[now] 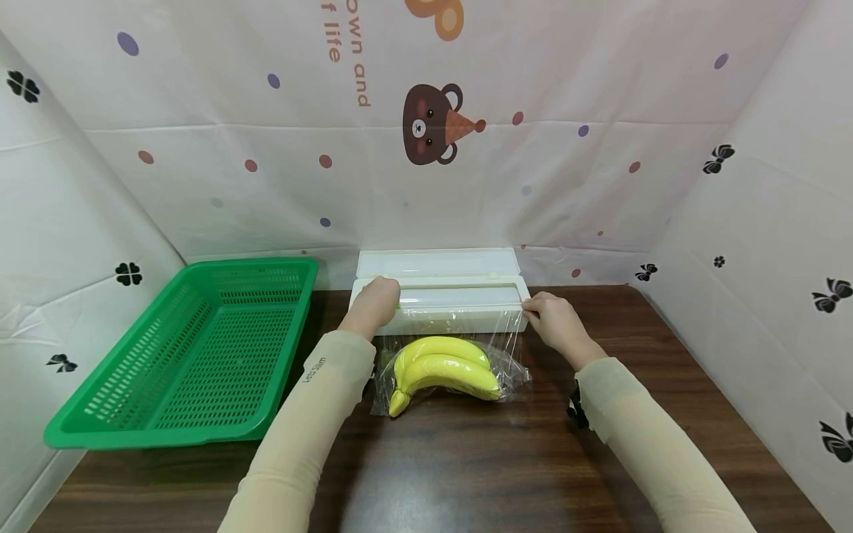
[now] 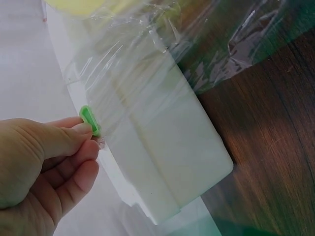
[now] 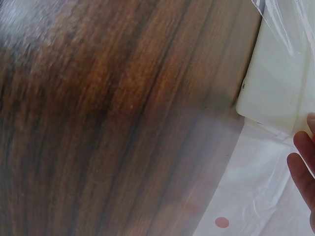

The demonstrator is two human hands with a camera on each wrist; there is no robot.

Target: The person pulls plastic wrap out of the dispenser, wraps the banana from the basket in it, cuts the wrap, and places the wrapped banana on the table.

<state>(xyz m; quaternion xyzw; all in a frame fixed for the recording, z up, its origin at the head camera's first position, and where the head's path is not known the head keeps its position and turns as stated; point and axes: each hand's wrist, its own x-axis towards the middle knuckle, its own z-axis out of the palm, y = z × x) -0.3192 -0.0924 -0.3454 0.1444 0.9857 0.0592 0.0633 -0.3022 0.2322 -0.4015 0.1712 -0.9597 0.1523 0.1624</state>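
Note:
A white cling film dispenser [image 1: 460,320] lies lengthwise at the back of the table with its lid [image 1: 440,263] raised. My left hand [image 1: 377,302] is at its left end and pinches a small green slide cutter [image 2: 89,121] on the box's edge between thumb and finger. At the right end, my right hand [image 1: 554,323] grips the box's corner with its fingertips; part of this grip is hidden. Clear cling film [image 1: 513,370] runs from the dispenser down over a bunch of yellow bananas [image 1: 443,370], which lies in front of the box.
A green plastic basket [image 1: 283,363] stands on the left side of the dark wooden table [image 1: 453,474]. Behind the dispenser hangs a printed white sheet [image 1: 373,185], and similar sheets close off both sides.

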